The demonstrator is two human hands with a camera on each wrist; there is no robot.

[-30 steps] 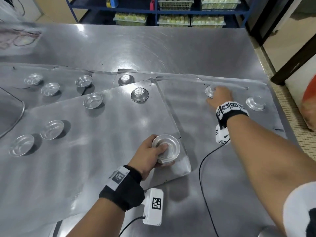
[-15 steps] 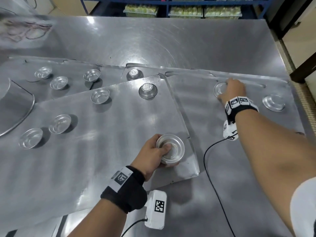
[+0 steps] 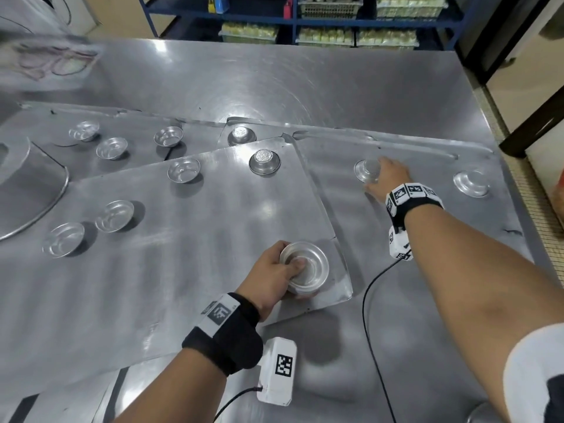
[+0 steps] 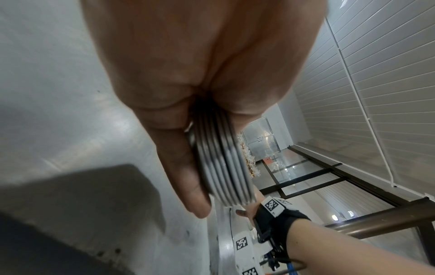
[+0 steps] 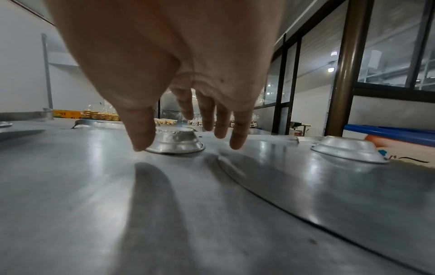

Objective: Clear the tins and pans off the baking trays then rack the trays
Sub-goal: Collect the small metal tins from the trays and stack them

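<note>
Several flat metal baking trays overlap on the steel table, among them a front tray point(image 3: 152, 270) and a right tray point(image 3: 427, 254). My left hand point(image 3: 283, 270) grips a stack of small round tins point(image 3: 305, 268) at the front tray's near right corner; the stack's rims point(image 4: 223, 167) show edge-on in the left wrist view. My right hand point(image 3: 377, 175) hovers over an upside-down tin point(image 5: 175, 141) on the right tray, fingers point(image 5: 236, 137) spread and straight, thumb tip point(image 5: 141, 139) down beside its rim. A second upside-down tin point(image 3: 471, 183) lies further right.
Loose tins dot the other trays: two upside-down point(image 3: 264, 161) point(image 3: 242, 135), several upright point(image 3: 183, 174) point(image 3: 114, 215) point(image 3: 63, 239). A large round pan point(image 3: 30, 190) sits at the left edge. Blue shelving point(image 3: 293, 22) stands behind the table. A cable point(image 3: 369, 300) trails from my right wrist.
My right hand stays over the same upside-down tin and my left hand keeps its stack in place. Only the head view has shifted a little.
</note>
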